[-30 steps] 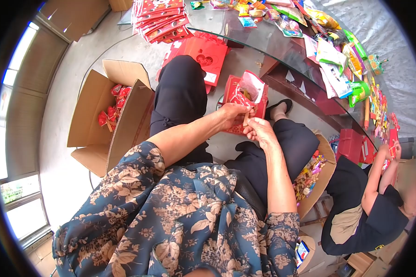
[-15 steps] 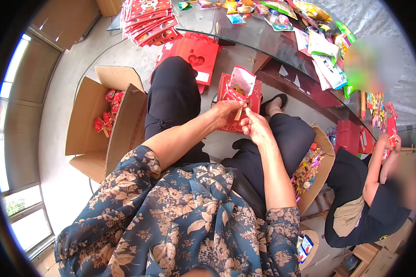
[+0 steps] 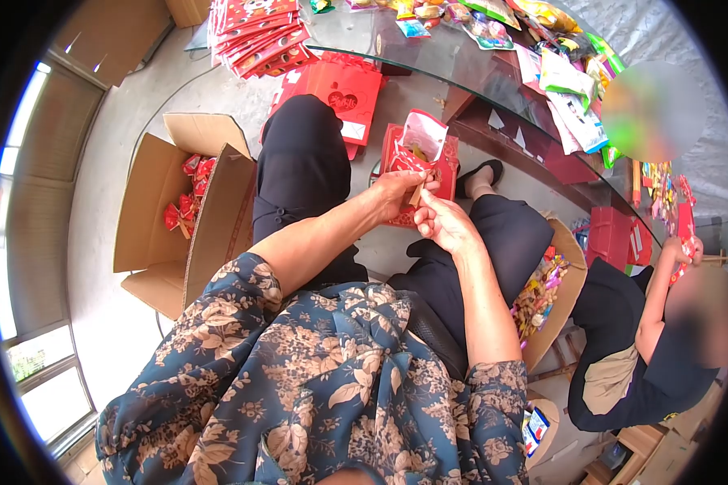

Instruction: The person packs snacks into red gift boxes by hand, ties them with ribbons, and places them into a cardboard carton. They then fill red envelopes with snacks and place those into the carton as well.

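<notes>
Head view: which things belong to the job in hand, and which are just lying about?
In hand: left hand, right hand, red gift bag, tan strip pinched between them.
Lying about: box of red packets, box of sweets, stacked red bags, snack packets on glass table.

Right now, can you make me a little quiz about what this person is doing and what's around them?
1. True or false: the left hand holds the red gift bag while the right hand pinches a tan strip next to it.
2. What is in the open cardboard box on the person's left? A. red packets B. green bottles C. books
3. Fill in: the box by the right knee holds colourful ____.

Key: 1 true; 2 A; 3 sweets.
</notes>
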Available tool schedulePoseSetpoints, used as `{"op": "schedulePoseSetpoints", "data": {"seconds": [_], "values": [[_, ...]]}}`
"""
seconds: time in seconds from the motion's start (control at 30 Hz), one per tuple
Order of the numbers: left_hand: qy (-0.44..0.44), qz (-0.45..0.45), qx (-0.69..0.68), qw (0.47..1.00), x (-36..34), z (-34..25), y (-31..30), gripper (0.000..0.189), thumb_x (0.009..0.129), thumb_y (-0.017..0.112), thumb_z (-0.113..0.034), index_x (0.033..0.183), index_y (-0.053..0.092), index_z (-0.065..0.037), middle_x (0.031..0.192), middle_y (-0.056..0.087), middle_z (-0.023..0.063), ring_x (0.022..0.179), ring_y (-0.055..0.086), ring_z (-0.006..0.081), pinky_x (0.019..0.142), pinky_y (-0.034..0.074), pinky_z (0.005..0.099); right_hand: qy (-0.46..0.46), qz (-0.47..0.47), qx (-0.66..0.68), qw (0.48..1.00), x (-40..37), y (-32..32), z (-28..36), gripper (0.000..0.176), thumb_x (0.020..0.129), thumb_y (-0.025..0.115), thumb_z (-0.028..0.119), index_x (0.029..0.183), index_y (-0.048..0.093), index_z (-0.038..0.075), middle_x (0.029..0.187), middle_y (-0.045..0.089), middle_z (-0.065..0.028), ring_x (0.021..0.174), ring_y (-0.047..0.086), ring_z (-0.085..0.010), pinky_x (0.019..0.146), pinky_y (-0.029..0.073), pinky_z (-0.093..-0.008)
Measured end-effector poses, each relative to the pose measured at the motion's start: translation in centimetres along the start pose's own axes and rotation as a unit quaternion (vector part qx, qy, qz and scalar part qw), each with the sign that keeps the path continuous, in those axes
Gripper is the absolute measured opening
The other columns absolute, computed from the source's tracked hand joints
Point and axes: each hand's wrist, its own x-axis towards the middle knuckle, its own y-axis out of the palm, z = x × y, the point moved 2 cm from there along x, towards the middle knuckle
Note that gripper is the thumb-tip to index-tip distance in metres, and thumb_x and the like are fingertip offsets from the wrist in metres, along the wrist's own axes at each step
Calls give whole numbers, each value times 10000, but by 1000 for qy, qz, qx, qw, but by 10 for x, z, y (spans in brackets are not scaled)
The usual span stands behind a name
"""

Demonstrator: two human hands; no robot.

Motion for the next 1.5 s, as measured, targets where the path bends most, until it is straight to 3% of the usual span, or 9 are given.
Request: {"op": "schedulePoseSetpoints", "data": {"seconds": [0.27, 0.47, 0.7, 0.83, 0.87, 0.97, 1.07, 1.27, 1.5], "values": [[-119, 143, 78, 979, 2, -5, -4, 253, 947, 523, -324, 1050, 596, -104, 684, 588, 74, 467, 539, 225, 552, 512, 454, -43, -49, 15, 998, 29, -8, -20, 219, 923, 614, 260, 923, 625, 41, 682, 670, -105, 483, 617, -163, 397, 459, -244], [-31, 14, 63, 997, 3, -12, -9, 218, 957, 535, -200, 1129, 586, -77, 1089, 672, 93, 1024, 624, 227, 942, 480, 390, -71, -72, -168, 981, 8, 7, -11, 227, 930, 510, 207, 878, 620, 16, 652, 664, -113, 438, 600, -161, 351, 382, -229], [-14, -38, 152, 987, 9, -16, -17, 292, 970, 532, -258, 1193, 566, -73, 1181, 651, 78, 1151, 576, 217, 1046, 372, 382, 32, -35, -401, 915, 11, 8, -29, 207, 816, 564, 155, 875, 678, -7, 702, 684, -142, 511, 641, -204, 424, 448, -306], [10, -26, 148, 989, 2, -21, -7, 284, 961, 542, -259, 1165, 579, -65, 1174, 652, 93, 1120, 589, 232, 1007, 410, 376, -39, -198, -475, 857, -2, 8, -13, 228, 814, 607, 227, 850, 692, 18, 698, 683, -104, 518, 639, -195, 492, 494, -342], [14, -14, 151, 988, -1, -19, -4, 279, 957, 548, -259, 1152, 584, -63, 1152, 656, 93, 1093, 596, 233, 982, 424, 376, -231, -259, -488, 801, 27, -16, -30, 206, 822, 640, 224, 851, 672, 22, 682, 662, -82, 515, 626, -171, 468, 475, -313], [-15, 145, 158, 977, 10, -15, -18, 247, 945, 570, -258, 1089, 606, -61, 1035, 666, 81, 925, 624, 230, 862, 471, 377, -254, -168, -79, 949, 19, -3, -12, 174, 865, 654, 184, 977, 594, 64, 751, 636, -35, 539, 598, -109, 422, 429, -250], [1, 64, 152, 986, 4, -11, -13, 229, 965, 541, -254, 1070, 609, -63, 930, 658, 64, 783, 631, 208, 723, 498, 338, -189, -54, 63, 978, 29, 2, -13, 147, 895, 628, 187, 1010, 580, 109, 753, 607, 4, 543, 598, -99, 415, 416, -200], [25, -15, 187, 982, 0, -14, -10, 241, 955, 566, -282, 1065, 641, -81, 964, 672, 44, 886, 620, 180, 777, 482, 339, -260, -254, -159, 918, 17, 11, -7, 247, 863, 606, 105, 1070, 562, -22, 799, 620, -75, 524, 597, -135, 450, 434, -272], [-4, 38, 150, 988, 15, -10, -20, 262, 945, 586, -325, 1091, 639, -114, 1017, 655, 26, 979, 588, 165, 860, 447, 339, -268, -193, -56, 942, -12, 16, 6, 261, 886, 586, 141, 1099, 568, -8, 933, 657, -119, 549, 629, -141, 479, 473, -246]]}}
